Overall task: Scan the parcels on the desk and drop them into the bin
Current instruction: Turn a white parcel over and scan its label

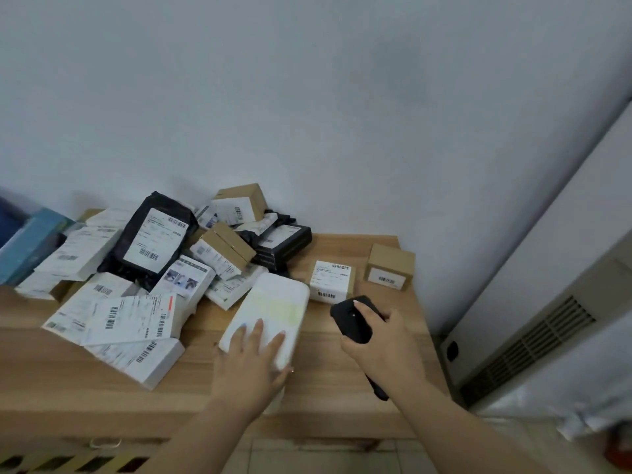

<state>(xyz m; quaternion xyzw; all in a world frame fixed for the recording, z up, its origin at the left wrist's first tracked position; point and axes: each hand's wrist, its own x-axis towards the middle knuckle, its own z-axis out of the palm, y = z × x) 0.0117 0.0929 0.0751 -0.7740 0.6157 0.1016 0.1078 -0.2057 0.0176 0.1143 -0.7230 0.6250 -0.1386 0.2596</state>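
Near the desk's (pixel 102 381) front edge, the left hand (pixel 251 364) is pressing flat, fingers straight, on a white parcel (pixel 273 309). The right hand (pixel 379 340) is gripping a black scanner (pixel 354 318). The parcel looks light, boxy and smooth; holding its long sides seems best.

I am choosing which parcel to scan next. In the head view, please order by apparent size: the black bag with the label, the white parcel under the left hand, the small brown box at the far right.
1. Black bag and white parcel: they look alike; the parcel is nearer, so unsure.
2. Small brown box, clearly smallest.
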